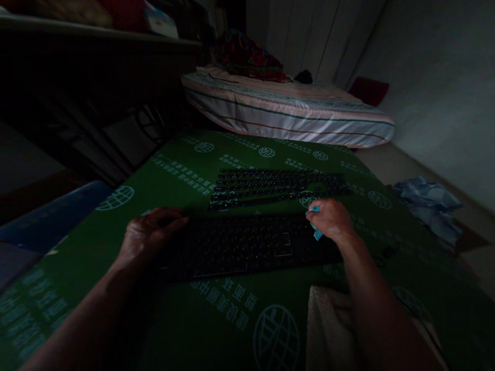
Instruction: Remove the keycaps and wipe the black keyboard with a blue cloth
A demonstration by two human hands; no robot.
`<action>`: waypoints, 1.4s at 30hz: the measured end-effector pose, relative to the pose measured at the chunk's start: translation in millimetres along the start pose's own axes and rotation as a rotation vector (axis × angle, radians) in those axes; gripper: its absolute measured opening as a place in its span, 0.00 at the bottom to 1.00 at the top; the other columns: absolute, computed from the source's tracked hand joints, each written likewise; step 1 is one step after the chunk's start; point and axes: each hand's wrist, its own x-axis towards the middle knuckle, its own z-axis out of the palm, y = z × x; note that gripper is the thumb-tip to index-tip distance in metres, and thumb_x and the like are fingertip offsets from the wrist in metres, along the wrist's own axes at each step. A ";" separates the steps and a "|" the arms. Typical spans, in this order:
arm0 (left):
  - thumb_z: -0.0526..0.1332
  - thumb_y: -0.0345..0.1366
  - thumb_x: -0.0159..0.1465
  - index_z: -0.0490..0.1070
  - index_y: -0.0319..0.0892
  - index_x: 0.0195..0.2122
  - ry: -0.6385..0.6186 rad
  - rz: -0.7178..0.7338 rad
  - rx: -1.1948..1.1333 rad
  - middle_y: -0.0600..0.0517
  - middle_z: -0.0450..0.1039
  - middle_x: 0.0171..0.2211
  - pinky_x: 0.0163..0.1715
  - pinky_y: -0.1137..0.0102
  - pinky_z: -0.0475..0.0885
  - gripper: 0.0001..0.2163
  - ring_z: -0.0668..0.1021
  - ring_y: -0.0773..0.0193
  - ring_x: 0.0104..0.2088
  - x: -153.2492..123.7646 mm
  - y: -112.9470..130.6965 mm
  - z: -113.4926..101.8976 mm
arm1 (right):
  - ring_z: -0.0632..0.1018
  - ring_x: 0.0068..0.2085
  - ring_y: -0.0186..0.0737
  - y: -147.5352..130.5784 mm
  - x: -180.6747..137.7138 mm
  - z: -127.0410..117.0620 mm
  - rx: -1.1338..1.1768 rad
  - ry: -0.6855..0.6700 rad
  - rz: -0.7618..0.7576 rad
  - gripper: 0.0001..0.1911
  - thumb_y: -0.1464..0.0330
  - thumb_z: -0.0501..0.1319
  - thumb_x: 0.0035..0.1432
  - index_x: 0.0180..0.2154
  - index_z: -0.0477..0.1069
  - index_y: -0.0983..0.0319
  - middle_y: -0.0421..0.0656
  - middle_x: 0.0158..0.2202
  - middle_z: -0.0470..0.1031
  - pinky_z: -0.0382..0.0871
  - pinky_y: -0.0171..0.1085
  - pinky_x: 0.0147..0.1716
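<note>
A black keyboard base (235, 242) lies across the green table, its key positions looking bare, though the light is dim. My left hand (154, 232) is at its upper left corner, thumb and fingers curled round the edge. Over its right end, my right hand (330, 219) is closed on a small light-blue tool (317, 235). The tool's lower end points down at the keyboard; most of it is hidden in the fingers, so its exact kind is unclear. Beyond the base, loose black keycaps (255, 181) lie in rows in a keyboard layout.
The green printed tabletop (170, 170) carries a beige cloth (325, 324) near my right forearm and a dark cable (386, 251) at right. A blue seat (58, 214) stands left. Behind are a bed (286, 111) and a dark desk (96, 33); crumpled cloth (427, 203) lies right.
</note>
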 end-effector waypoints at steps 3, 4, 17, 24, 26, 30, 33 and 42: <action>0.61 0.52 0.50 0.76 0.46 0.32 -0.004 -0.010 0.001 0.51 0.78 0.45 0.49 0.63 0.70 0.17 0.78 0.53 0.44 1.2 -0.4 0.0 | 0.75 0.26 0.36 1.6 0.9 2.3 0.070 0.030 0.005 0.08 0.66 0.59 0.48 0.29 0.77 0.56 0.39 0.24 0.77 0.57 0.32 0.24; 0.61 0.52 0.49 0.76 0.46 0.32 -0.002 -0.015 0.001 0.51 0.78 0.45 0.49 0.63 0.70 0.17 0.78 0.53 0.44 1.1 0.2 -0.1 | 0.75 0.26 0.35 0.6 0.7 3.9 0.079 0.029 -0.002 0.08 0.66 0.59 0.48 0.30 0.77 0.56 0.38 0.24 0.76 0.56 0.32 0.24; 0.61 0.52 0.47 0.77 0.46 0.31 0.001 -0.028 -0.037 0.52 0.78 0.44 0.49 0.64 0.70 0.17 0.78 0.53 0.44 -2.7 8.7 -2.4 | 0.78 0.35 0.40 -10.5 -3.2 5.3 -0.125 -0.010 -0.059 0.12 0.65 0.57 0.51 0.34 0.78 0.56 0.42 0.32 0.80 0.62 0.33 0.29; 0.61 0.53 0.47 0.76 0.46 0.32 0.006 -0.018 -0.040 0.51 0.78 0.45 0.49 0.63 0.70 0.18 0.78 0.53 0.45 -1.4 6.4 -1.9 | 0.79 0.36 0.42 -13.7 -3.9 5.7 -0.162 -0.018 -0.054 0.14 0.65 0.57 0.52 0.37 0.79 0.56 0.44 0.35 0.81 0.65 0.34 0.32; 0.61 0.53 0.47 0.76 0.46 0.31 0.009 -0.013 -0.039 0.51 0.78 0.44 0.48 0.63 0.71 0.18 0.78 0.53 0.44 -1.0 6.3 -1.8 | 0.79 0.37 0.42 -14.1 -4.0 5.5 -0.161 -0.022 -0.059 0.14 0.65 0.56 0.53 0.37 0.79 0.56 0.44 0.35 0.81 0.66 0.34 0.32; 0.61 0.53 0.47 0.76 0.46 0.31 0.010 -0.019 -0.046 0.51 0.78 0.44 0.49 0.63 0.71 0.17 0.78 0.53 0.44 -1.9 7.5 -1.7 | 0.79 0.38 0.43 -14.7 -3.9 6.6 -0.184 -0.016 -0.067 0.14 0.66 0.56 0.53 0.38 0.78 0.55 0.44 0.36 0.81 0.66 0.35 0.33; 0.61 0.53 0.47 0.76 0.46 0.31 0.011 -0.023 -0.055 0.51 0.78 0.44 0.49 0.63 0.70 0.18 0.78 0.53 0.44 -2.8 8.5 -1.8 | 0.79 0.38 0.43 -14.8 -3.9 7.4 -0.217 -0.008 -0.081 0.14 0.66 0.55 0.54 0.39 0.78 0.56 0.45 0.36 0.81 0.66 0.35 0.33; 0.61 0.52 0.46 0.75 0.45 0.31 0.002 -0.038 -0.044 0.49 0.78 0.45 0.50 0.63 0.70 0.18 0.78 0.52 0.46 -4.0 14.2 -4.4 | 0.79 0.38 0.43 -14.4 -4.6 4.9 -0.195 -0.014 -0.086 0.14 0.65 0.56 0.54 0.39 0.78 0.56 0.45 0.36 0.81 0.66 0.35 0.33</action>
